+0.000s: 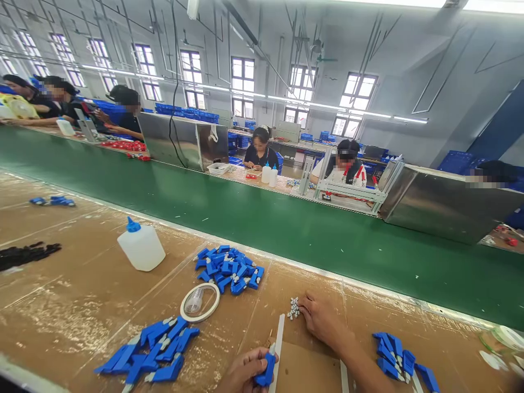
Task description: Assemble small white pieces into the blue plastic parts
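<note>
Nearest, the left hand (244, 372) has its fingers closed around a blue plastic part (266, 371), beside a white strip (279, 341). Farther, the right hand (323, 319) touches with narrow fingertips a small pile of white pieces (293, 309). Blue heaps (229, 269), a tape ring (200, 302) and a white bottle (140, 245) lie left, before the green belt (286, 229).

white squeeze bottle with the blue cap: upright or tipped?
Upright: the white plastic squeeze bottle stands on its base on the brown worktable, blue cap on top.

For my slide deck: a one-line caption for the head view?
Left hand holds a blue part; right hand reaches small white pieces beside a green conveyor.
</note>
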Demonstrator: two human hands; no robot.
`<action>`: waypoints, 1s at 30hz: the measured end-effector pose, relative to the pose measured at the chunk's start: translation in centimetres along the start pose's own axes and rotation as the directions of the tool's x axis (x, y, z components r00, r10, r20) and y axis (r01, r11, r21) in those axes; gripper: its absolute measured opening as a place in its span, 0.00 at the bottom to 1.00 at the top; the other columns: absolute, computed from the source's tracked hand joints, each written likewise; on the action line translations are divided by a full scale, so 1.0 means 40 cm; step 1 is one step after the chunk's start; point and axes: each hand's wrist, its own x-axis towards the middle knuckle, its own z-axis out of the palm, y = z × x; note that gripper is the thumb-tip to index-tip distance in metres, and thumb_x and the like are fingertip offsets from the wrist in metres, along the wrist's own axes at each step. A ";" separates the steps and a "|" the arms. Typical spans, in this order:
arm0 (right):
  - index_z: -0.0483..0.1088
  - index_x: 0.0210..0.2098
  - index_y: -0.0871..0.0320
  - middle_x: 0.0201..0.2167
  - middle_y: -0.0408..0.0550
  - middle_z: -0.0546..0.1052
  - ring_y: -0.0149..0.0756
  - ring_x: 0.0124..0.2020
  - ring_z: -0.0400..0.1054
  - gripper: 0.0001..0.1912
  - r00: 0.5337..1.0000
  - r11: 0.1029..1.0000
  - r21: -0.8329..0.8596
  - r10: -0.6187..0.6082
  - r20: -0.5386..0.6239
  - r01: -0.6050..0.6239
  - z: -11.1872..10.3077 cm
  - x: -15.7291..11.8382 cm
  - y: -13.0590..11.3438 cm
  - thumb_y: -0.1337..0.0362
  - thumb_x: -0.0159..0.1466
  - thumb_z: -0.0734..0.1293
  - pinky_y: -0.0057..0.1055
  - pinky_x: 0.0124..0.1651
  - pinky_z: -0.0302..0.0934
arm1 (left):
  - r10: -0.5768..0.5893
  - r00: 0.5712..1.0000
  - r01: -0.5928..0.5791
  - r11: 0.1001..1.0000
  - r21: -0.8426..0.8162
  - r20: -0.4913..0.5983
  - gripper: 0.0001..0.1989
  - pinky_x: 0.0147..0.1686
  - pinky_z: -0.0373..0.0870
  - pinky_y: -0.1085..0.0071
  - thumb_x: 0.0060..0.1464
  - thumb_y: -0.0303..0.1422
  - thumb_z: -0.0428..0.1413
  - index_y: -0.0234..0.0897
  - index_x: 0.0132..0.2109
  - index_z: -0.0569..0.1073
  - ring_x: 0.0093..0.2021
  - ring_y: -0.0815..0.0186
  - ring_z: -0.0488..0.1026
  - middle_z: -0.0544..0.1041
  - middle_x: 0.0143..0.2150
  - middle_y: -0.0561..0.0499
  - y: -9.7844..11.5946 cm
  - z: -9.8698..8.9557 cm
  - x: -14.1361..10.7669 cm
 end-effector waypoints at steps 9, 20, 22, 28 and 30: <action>0.71 0.37 0.60 0.35 0.45 0.77 0.38 0.35 0.73 0.05 0.999 0.998 -0.063 0.017 -0.032 -0.019 -0.007 -0.008 0.002 0.74 0.68 0.66 0.35 0.39 0.68 | 0.024 1.000 -0.024 1.000 -0.004 -0.012 0.26 0.17 0.52 0.78 0.31 0.45 0.75 0.33 0.34 0.78 0.18 0.74 0.66 0.72 0.22 0.55 -0.003 0.005 -0.005; 0.72 0.33 0.57 0.33 0.54 0.78 0.44 0.33 0.72 0.13 0.982 0.996 0.084 0.043 -0.182 -0.028 0.022 -0.134 0.008 0.72 0.69 0.58 0.34 0.34 0.63 | 0.051 0.998 -0.048 0.997 0.062 -0.034 0.27 0.16 0.53 0.79 0.34 0.46 0.74 0.30 0.37 0.80 0.18 0.74 0.67 0.71 0.21 0.55 0.008 0.018 -0.018; 0.73 0.34 0.57 0.34 0.56 0.78 0.46 0.36 0.72 0.14 0.981 0.992 0.121 0.056 -0.183 -0.033 0.014 -0.136 0.004 0.68 0.71 0.57 0.36 0.37 0.64 | 0.042 0.998 -0.039 0.997 0.061 -0.048 0.26 0.17 0.54 0.79 0.35 0.45 0.74 0.30 0.38 0.80 0.19 0.74 0.67 0.72 0.22 0.54 0.006 0.015 -0.022; 0.75 0.46 0.53 0.38 0.50 0.80 0.42 0.37 0.75 0.21 0.961 0.896 0.397 0.257 -0.103 -0.197 -0.072 -0.278 -0.016 0.51 0.75 0.54 0.34 0.37 0.70 | 0.070 0.991 -0.067 0.997 0.034 -0.116 0.26 0.18 0.57 0.79 0.35 0.45 0.74 0.32 0.38 0.80 0.22 0.73 0.69 0.74 0.26 0.52 0.003 0.022 -0.046; 0.77 0.43 0.53 0.31 0.47 0.80 0.40 0.31 0.75 0.26 0.959 0.821 0.516 0.284 -0.002 -0.242 -0.063 -0.354 -0.036 0.41 0.71 0.57 0.31 0.32 0.70 | 0.061 0.991 -0.056 0.998 0.041 -0.118 0.26 0.20 0.58 0.79 0.35 0.45 0.74 0.32 0.38 0.80 0.22 0.72 0.69 0.74 0.26 0.53 0.007 0.028 -0.051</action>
